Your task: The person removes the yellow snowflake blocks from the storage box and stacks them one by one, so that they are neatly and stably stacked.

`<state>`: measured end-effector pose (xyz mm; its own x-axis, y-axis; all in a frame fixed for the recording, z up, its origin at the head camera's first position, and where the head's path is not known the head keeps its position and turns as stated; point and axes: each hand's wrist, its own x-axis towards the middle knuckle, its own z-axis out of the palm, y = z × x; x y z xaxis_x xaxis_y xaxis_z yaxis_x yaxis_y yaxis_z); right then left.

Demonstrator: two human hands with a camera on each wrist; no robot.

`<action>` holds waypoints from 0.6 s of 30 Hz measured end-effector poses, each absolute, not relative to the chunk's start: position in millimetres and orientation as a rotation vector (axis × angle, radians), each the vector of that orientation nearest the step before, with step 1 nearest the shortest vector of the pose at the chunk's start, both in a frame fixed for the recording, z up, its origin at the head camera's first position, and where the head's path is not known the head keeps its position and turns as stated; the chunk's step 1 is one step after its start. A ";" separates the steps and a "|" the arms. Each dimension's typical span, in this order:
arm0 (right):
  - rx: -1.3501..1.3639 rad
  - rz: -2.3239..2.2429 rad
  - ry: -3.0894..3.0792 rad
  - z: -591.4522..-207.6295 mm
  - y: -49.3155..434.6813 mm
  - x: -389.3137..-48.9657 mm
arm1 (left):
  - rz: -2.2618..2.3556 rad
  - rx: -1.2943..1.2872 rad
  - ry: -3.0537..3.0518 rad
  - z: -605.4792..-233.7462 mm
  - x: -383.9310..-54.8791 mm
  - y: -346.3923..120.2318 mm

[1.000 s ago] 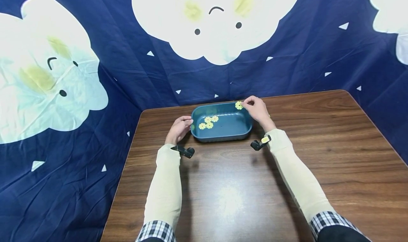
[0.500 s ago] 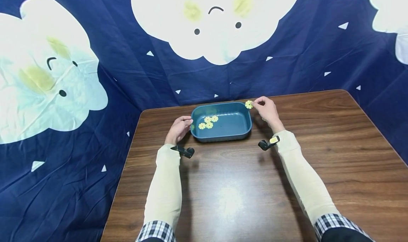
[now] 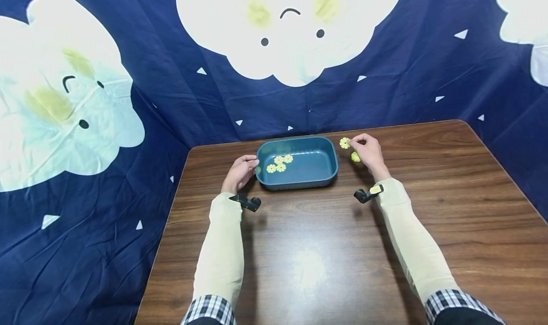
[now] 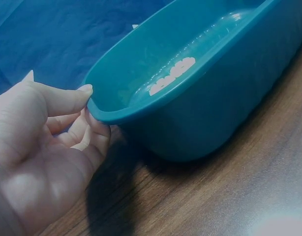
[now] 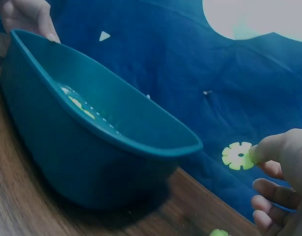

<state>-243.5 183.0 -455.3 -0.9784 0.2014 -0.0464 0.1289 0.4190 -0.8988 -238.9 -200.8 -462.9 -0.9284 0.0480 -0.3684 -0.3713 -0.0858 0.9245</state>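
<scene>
A teal plastic basin (image 3: pixel 299 184) stands near the back of the table. My left hand (image 3: pixel 239 173) pinches its left rim between thumb and fingers, as the left wrist view (image 4: pixel 57 132) also shows. Several yellow flower-shaped discs (image 3: pixel 280 160) lie on the basin's floor, toward its left end. Off the basin's right end, my right hand (image 3: pixel 370 153) pinches one yellow flower-shaped disc (image 5: pixel 238 156) by its edge, held in the air. A second such disc (image 3: pixel 355 156) lies on the table below that hand, only partly seen in the right wrist view.
The brown wooden table (image 3: pixel 308 249) ends just behind the basin. A dark blue cloth (image 3: pixel 162 77) printed with white clouds hangs behind it and along the sides. A small black camera (image 3: pixel 250 203) is strapped at each wrist.
My right hand has moved right with the flower-shaped disc, from over the basin's far right corner to beyond its right end. The table disc has come into clearer view. My left hand stays put.
</scene>
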 end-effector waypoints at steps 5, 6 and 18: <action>-0.348 1.609 -2.586 -460.9 191.3 -243.1 | 2.087 -0.353 1.909 -463.1 -239.2 -201.9; -0.354 1.604 -2.588 -462.0 192.6 -242.8 | 2.086 -0.352 1.910 -463.0 -239.1 -202.1; -0.428 1.566 -2.636 -475.5 204.0 -239.3 | 2.096 -0.360 1.913 -463.6 -238.1 -200.3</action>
